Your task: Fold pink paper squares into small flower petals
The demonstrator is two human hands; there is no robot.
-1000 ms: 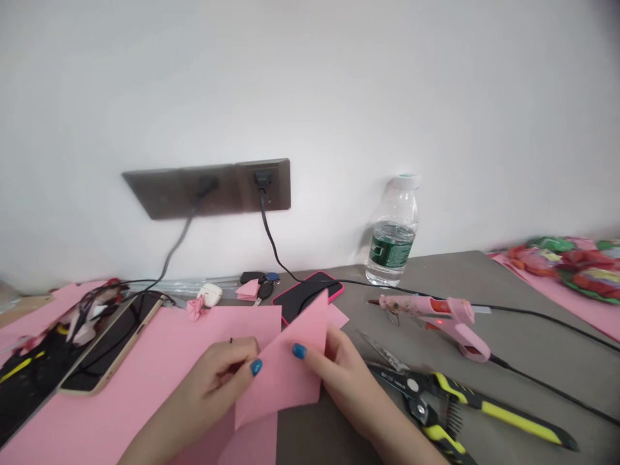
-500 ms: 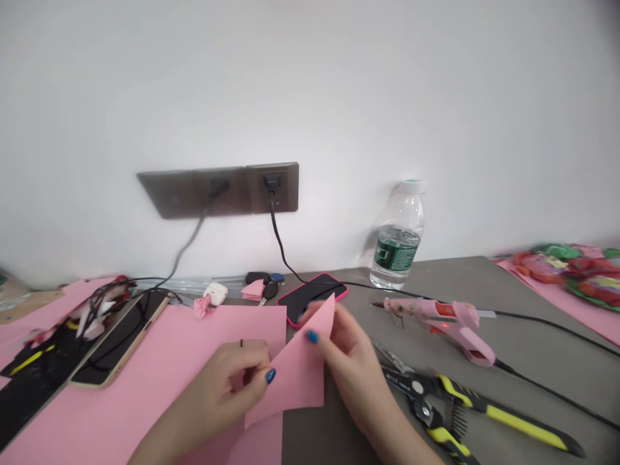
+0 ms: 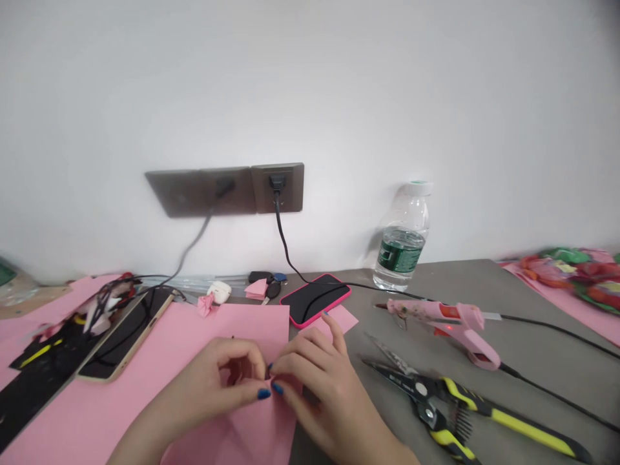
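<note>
My left hand (image 3: 213, 381) is closed in a pinch on a piece of pink paper (image 3: 259, 423), thumb and fingertips at its upper edge. Against it, my right hand (image 3: 322, 378) pinches the paper at the same spot, its little finger raised. The two thumbs, with blue nails, nearly touch. Much of the paper is hidden by the fingers. Beneath my left hand lies a large pink sheet (image 3: 188, 329). Beyond my right hand a pink paper corner (image 3: 343, 319) shows by the pink-rimmed phone (image 3: 314, 300); whether it belongs to the held piece I cannot tell.
To the right are yellow-black pliers-like shears (image 3: 421, 391) and a pink glue gun (image 3: 445, 323) with its cord. A water bottle (image 3: 401, 242) stands by the wall. Another phone (image 3: 126, 336), a crumpled pink piece (image 3: 205, 304) and a white case (image 3: 220, 292) lie at left.
My right hand has moved left and down to meet my left hand. The paper, previously raised with a slanted upper edge between the hands, is now lower and pinched by both.
</note>
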